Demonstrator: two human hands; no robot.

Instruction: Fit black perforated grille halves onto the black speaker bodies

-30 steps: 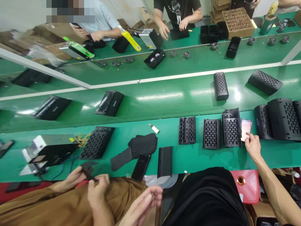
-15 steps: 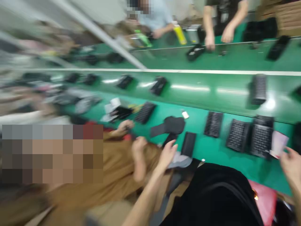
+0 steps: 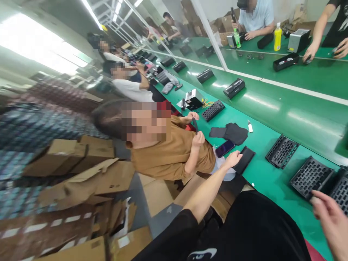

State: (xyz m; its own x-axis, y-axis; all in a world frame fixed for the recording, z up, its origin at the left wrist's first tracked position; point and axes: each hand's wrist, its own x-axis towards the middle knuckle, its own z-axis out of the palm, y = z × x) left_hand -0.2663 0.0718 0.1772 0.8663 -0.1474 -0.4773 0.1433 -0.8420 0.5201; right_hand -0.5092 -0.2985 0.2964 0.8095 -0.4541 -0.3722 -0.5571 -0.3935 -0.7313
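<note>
Green table (image 3: 269, 181)! Left hand (image 3: 234, 159) at rectangular black plastic panel (image 3: 246, 160), reach stage likely, grip unclear; right hand (image 3: 329, 217) loose; lifting needs pinching.

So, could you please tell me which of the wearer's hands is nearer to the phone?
Left. The left hand is just beside the phone, at the plain black panel; the right hand is well off to the right, near a slotted black panel.

Beyond the far edge of the long green bench (image 3: 272, 185), white posts (image 3: 209, 32) rise before a pale wall (image 3: 317, 9). Tube lights (image 3: 92, 14) glow overhead. Cardboard boxes (image 3: 98, 154) crowd the grey floor (image 3: 138, 197) off its near edge.
</note>
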